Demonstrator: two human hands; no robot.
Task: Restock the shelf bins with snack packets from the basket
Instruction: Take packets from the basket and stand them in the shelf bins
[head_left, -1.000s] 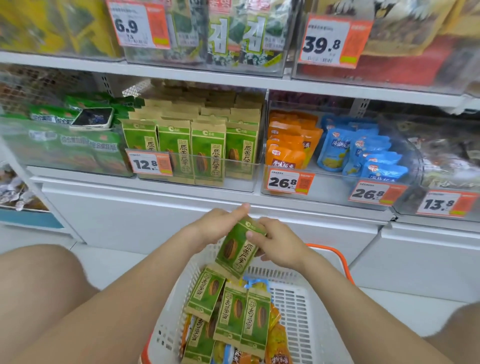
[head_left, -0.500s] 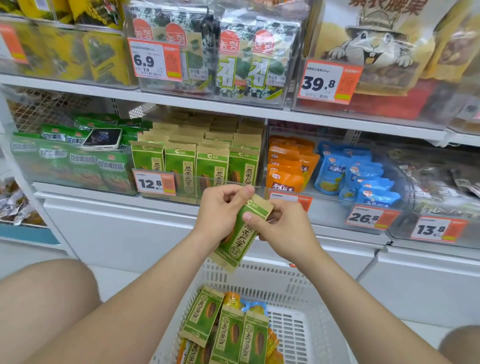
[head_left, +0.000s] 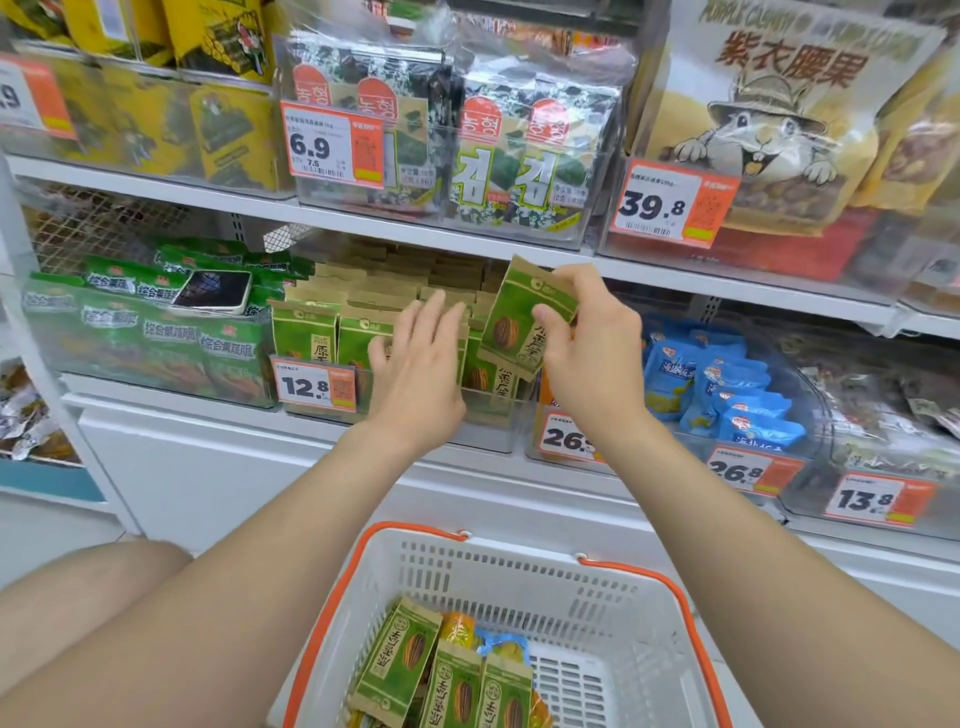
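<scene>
On the far left of the middle shelf a phone lies on top of the green packs in the left bin, which isn't part of my job. Just right of it is the seed bin, tagged 12.8 and packed with upright green-and-kraft packets.

My left hand is open and flat against the front rows, fingers straight, holding nothing. I take it to be pressing the stock back to open a slot.

Right of it, the packet I'm shelving hangs tilted over the bin's right end. My right hand pinches its upper right corner between thumb and fingers. So the step in hand is the insertion: the packet is at the bin, not in it.

The next move, as I judge it, calls for turning the packet upright and face-forward. Then I'd slide it down at the right end while the left hand holds the rows. More green packets wait in the basket, near me between my forearms.

My left hand covers whatever gap exists, so I can't tell how much room there is. The next bin is mostly behind my right wrist, with its price cut off. The frame crops the basket's near end, so I can't count what's left in it.
</scene>
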